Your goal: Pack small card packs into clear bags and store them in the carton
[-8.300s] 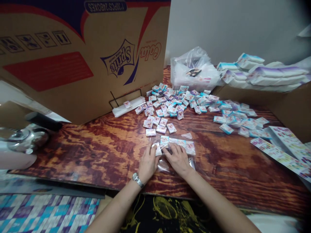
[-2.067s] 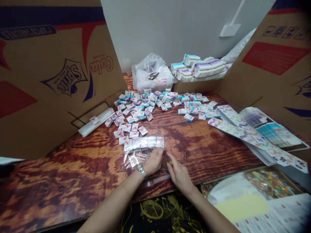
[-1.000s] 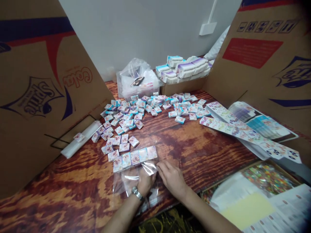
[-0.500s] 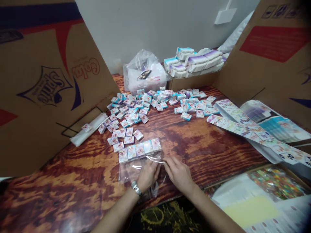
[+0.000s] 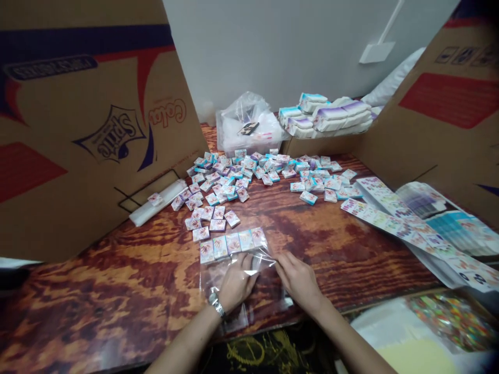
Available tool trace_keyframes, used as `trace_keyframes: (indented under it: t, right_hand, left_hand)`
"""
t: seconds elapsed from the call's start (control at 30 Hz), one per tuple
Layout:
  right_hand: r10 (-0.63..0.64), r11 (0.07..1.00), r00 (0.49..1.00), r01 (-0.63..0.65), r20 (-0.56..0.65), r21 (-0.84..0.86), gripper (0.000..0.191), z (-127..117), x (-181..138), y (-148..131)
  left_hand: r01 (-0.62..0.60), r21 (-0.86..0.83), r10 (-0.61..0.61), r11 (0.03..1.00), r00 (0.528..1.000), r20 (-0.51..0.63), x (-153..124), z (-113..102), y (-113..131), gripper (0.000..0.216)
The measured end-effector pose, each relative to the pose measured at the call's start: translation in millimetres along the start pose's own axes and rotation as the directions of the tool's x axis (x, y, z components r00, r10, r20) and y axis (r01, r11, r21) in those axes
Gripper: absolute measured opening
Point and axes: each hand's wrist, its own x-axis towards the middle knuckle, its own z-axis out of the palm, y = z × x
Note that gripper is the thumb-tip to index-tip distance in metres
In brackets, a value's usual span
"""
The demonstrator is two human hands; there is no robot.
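Shifting from boxes to film: some seconds back both hands were on the boxes; now both sit at six o'clock of the row of five small boxes point(image 5: 233, 242). Left hand point(image 5: 236, 283): clear film point(image 5: 224, 272) over its bent fingers; cannot tell if they grip. Right hand point(image 5: 298, 280): fingers together, pinched on the film at the row's four o'clock. Suggests the laying-out is done and the film is the work in hand. Cannot tell if the row lies in the film or under it.

Edges, left to right. Left carton point(image 5: 97, 202) stands at ten o'clock of the hands; table point(image 5: 128, 306) runs broad at nine. Loose boxes point(image 5: 228, 190) crowd eleven to one, nearest just beside the row's left end. Film's near end lies close to the table edge at six: little room there. More table toward two, up to printed strips point(image 5: 393, 226). Candy tray point(image 5: 454, 322) at four.
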Motion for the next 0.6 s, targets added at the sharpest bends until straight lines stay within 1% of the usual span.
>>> trace_keyframes:
  t: [0.07, 0.13, 0.17, 0.23, 0.3, 0.33, 0.4, 0.43, 0.53, 0.6]
  right_hand:
    - [-0.069, 0.988, 0.99, 0.051, 0.125, 0.145, 0.024, -13, 7, 4]
    - [-0.153, 0.951, 0.961, 0.079, 0.23, 0.3, 0.024, -28, 22, 7]
    - [-0.173, 0.931, 0.954, 0.077, 0.246, 0.358, 0.028, -33, 33, 8]
    - [-0.158, 0.91, 0.967, 0.065, 0.198, 0.409, 0.032, -36, 61, 7]
    - [-0.143, 0.912, 0.981, 0.079, 0.131, 0.403, 0.03, -24, 96, 4]
    - [-0.159, 0.917, 0.979, 0.097, 0.131, 0.387, 0.029, -14, 113, 1]
    - [-0.177, 0.947, 0.964, 0.113, 0.197, 0.3, 0.026, 10, 144, -5]
    - [-0.161, 0.967, 0.959, 0.106, 0.232, 0.234, 0.026, 23, 157, -8]
    - [-0.095, 0.995, 0.957, 0.08, 0.275, 0.065, 0.034, 51, 179, -17]
    - [-0.09, 0.996, 0.953, 0.088, 0.289, 0.022, 0.041, 62, 184, -20]
  left_hand:
    - [0.034, 0.012, -0.033, 0.999, 0.999, -0.021, -10, -1, 2, 0.04]
    - [0.06, 0.03, -0.059, 0.998, 0.998, -0.037, -20, -1, 1, 0.042]
    - [0.071, 0.041, -0.069, 0.997, 0.997, -0.043, -25, -1, 0, 0.043]
    - [0.093, 0.065, -0.09, 0.994, 0.994, -0.054, -32, -1, -4, 0.043]
    - [0.115, 0.08, -0.11, 0.99, 0.992, -0.065, -37, -3, -10, 0.043]
    - [0.123, 0.083, -0.117, 0.989, 0.991, -0.071, -39, -3, -14, 0.043]
    - [0.134, 0.091, -0.127, 0.987, 0.989, -0.08, -40, -4, -19, 0.042]
    - [0.137, 0.094, -0.13, 0.986, 0.988, -0.085, -41, -5, -22, 0.043]
    - [0.139, 0.105, -0.127, 0.985, 0.986, -0.108, -41, -4, -24, 0.044]
    - [0.143, 0.129, -0.127, 0.981, 0.984, -0.122, -42, -3, -24, 0.047]
